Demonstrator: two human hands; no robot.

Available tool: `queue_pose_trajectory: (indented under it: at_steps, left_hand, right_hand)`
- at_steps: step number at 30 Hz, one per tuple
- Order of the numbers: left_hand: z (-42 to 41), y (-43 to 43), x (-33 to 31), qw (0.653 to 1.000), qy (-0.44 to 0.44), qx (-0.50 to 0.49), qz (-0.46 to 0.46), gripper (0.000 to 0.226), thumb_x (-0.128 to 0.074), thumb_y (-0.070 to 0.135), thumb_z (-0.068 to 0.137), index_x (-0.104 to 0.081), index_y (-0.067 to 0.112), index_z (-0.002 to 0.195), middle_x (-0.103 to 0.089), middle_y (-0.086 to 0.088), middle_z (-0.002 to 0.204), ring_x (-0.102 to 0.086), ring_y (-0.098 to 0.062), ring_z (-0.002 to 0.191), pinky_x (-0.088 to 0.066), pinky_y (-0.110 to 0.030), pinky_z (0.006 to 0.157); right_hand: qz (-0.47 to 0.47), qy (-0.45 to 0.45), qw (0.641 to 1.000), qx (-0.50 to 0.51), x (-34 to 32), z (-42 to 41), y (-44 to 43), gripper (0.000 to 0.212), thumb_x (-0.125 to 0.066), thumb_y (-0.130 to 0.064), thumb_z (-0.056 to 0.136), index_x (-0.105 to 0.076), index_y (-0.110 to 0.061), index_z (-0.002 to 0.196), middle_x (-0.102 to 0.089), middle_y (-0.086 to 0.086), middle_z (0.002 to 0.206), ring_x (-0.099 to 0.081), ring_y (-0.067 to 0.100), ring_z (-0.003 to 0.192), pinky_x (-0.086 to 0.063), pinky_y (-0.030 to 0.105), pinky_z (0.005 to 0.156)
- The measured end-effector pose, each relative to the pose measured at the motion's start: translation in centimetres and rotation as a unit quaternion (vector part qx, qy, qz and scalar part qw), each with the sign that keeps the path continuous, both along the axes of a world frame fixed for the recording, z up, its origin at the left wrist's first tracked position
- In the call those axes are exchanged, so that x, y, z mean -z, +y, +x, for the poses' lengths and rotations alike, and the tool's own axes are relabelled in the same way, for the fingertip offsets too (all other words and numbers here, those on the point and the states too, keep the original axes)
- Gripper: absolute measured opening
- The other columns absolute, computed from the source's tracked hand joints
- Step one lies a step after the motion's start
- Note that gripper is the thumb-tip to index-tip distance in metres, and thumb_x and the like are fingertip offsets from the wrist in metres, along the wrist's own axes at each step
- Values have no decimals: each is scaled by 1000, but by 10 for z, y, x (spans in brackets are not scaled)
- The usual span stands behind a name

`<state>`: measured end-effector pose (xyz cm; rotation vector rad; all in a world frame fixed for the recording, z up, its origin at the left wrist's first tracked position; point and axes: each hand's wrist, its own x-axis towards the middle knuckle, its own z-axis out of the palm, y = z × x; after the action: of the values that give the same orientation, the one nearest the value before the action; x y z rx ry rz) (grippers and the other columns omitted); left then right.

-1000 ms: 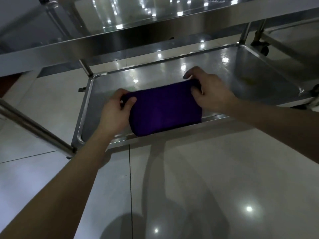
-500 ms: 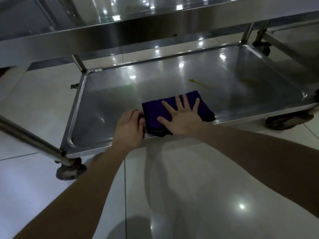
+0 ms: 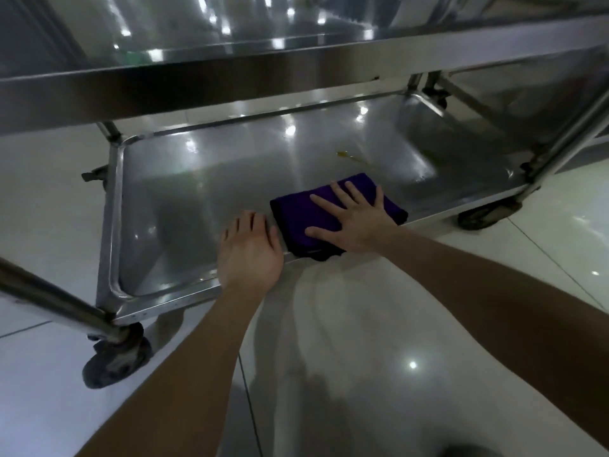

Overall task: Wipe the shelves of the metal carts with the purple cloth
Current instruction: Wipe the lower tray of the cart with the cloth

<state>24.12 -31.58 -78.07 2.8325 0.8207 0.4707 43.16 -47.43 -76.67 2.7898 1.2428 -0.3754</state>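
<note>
The folded purple cloth (image 3: pixel 293 216) lies on the metal cart's bottom shelf (image 3: pixel 197 199), at the shelf's front rim and right of its middle, one corner lapping over the rim. The right hand (image 3: pixel 354 222) presses flat on the cloth, fingers straight and spread, gripping nothing. The left hand (image 3: pixel 250 255) rests palm down on the same front rim, just beside the cloth's left edge, fingers together and holding nothing. A yellowish smear (image 3: pixel 349 156) marks the shelf just behind the cloth. A caster wheel (image 3: pixel 115 361) stands under the shelf's front-left corner.
</note>
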Motion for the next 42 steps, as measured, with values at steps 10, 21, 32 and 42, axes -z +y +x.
queue_pose_trajectory:
  at_steps: [10,21,32,42]
  left_hand:
    - [23,3,-4,999,18,-42,-8,33,-54,32,108,-69,4,117,-65,-20,122,-57,-43,116,-47,-51,95]
    - [112,-71,-1,996,17,-79,27,38,-48,31,110,-68,9,134,-64,-21,137,-57,-42,125,-41,-48,106]
    - [114,-77,-3,995,10,-99,11,51,-44,44,100,-70,15,133,-63,-13,141,-55,-39,127,-41,-48,108]
    - [111,-73,-5,996,22,-89,14,55,-38,47,100,-64,17,137,-62,-7,136,-55,-29,124,-43,-46,108]
  right_hand:
    - [27,18,999,23,8,69,-65,93,-9,-104,78,9,-66,162,16,-12,180,17,22,166,14,74,124]
    - [64,14,998,7,20,115,-98,92,-8,-101,77,5,-66,161,10,-10,181,16,23,166,19,76,120]
    - [59,-8,987,151,11,243,-46,126,-2,-114,61,3,-49,169,10,11,181,14,44,164,15,88,112]
    - [72,2,997,-40,-3,153,128,91,-23,-91,95,-2,-45,171,13,15,180,18,50,162,13,88,113]
